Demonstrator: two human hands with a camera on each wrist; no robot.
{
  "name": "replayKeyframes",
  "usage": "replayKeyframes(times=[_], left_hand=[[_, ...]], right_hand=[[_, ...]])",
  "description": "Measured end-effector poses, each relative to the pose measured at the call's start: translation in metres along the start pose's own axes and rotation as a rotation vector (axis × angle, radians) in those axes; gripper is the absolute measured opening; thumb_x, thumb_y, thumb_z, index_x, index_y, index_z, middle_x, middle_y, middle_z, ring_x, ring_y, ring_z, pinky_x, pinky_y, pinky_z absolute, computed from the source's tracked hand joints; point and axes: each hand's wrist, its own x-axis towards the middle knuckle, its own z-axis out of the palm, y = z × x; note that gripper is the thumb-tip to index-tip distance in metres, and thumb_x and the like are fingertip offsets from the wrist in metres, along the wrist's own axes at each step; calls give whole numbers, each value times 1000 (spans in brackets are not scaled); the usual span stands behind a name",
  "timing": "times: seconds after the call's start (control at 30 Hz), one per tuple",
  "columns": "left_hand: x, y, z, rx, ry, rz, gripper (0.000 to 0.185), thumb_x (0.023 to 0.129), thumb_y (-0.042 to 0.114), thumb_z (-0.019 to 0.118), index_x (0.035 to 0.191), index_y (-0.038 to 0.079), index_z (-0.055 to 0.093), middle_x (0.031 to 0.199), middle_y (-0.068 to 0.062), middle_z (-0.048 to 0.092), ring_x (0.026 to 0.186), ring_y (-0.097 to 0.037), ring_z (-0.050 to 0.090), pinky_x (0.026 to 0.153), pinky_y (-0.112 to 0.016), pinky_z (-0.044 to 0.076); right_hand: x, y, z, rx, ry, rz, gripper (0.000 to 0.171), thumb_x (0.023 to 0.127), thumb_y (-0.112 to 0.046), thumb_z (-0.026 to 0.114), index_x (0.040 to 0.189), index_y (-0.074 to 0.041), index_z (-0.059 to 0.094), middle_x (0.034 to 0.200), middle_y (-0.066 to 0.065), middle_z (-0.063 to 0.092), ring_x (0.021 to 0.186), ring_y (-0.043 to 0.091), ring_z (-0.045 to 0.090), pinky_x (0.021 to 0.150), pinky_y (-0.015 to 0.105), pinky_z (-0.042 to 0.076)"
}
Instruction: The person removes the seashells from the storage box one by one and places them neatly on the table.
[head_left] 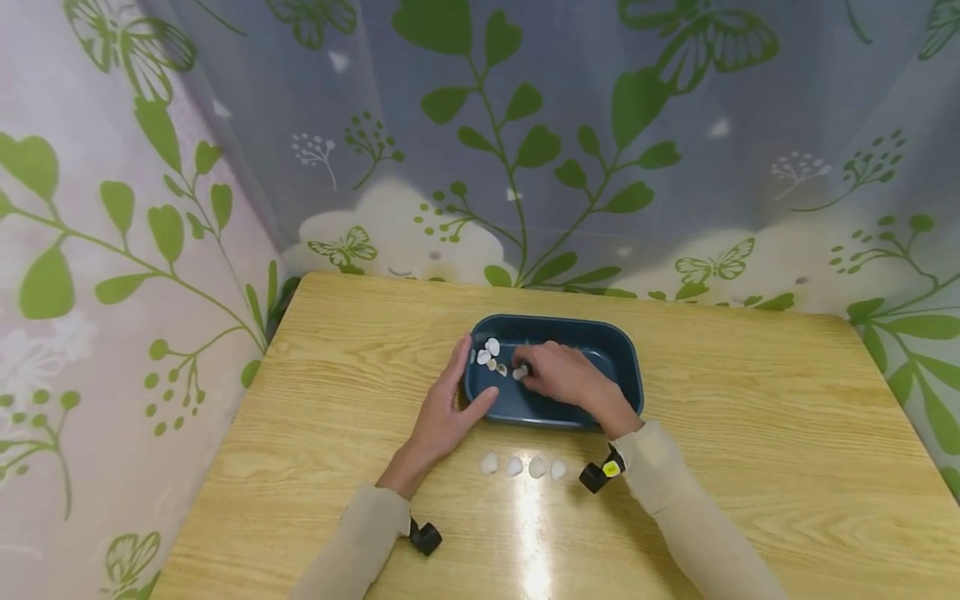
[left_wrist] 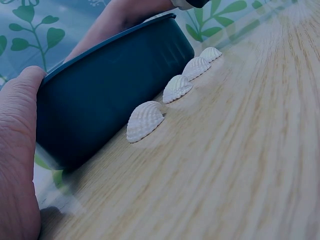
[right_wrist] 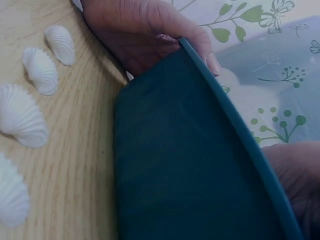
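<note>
Shells (head_left: 491, 357): small white cluster lying inside the blue tub (head_left: 622, 354), at its left end; four more (head_left: 523, 467) lined up in a row on the wooden table (head_left: 750, 467) just in front of the tub's near wall.
Left hand (head_left: 442, 412): against the tub's left end, thumb on the near-left corner and fingers reaching up along the left rim; curled round that end, bracing it.
Tub: dark blue, oblong, standing flat on the table, roughly at its middle.
Right hand (head_left: 558, 375): inside the tub, right of the shell cluster, fingertips closed together on one shell (head_left: 519, 372); looks like a pinch, though the grip itself is too small to confirm.
Risk, slip: a ribbed, rounded shell pinched only by the fingertips could probably pop out and fall back into the tub.
Risk, row: a wrist or sleeve passing low over the tub's near wall might knock the four shells out of line.
Risk, tub: a loosened left hand could let the tub slide on the smooth tabletop.
Hidden: tub's floor under the right hand; exact number of shells in the cluster; right fingertips, out of the right wrist view behind the tub's wall.
</note>
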Motion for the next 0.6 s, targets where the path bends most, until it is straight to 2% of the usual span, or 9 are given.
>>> replayKeyframes(times=[0.13,0.27,0.47,0.6], left_hand=[[0,0,0,0,1,0,86,102,49,65,169,34,13,176,-5,15,159,-11,12,129,-43,18],[0,0,0,-3,1,2,86,102,49,65,169,33,13,175,-4,16,159,-12,13,129,-44,19],[0,0,0,-3,5,-3,87,101,49,65,169,31,14,176,-5,16,159,-11,12,129,-43,18],[0,0,0,2,3,-4,87,102,50,64,169,32,13,176,-5,15,159,-10,12,129,-43,17]], right_hand=[[-4,2,0,-16,-5,16,24,101,-20,72,121,-6,69,102,5,73,73,11,59,63,29,52],[-7,3,1,-5,-30,2,24,100,-18,73,120,-7,69,105,4,72,75,12,59,67,31,53],[-11,6,3,23,-51,0,22,99,-20,73,116,-7,67,90,0,66,68,13,54,62,29,47],[-13,6,4,62,-50,-29,21,99,-18,73,116,-7,66,90,0,66,66,11,53,60,27,45]])
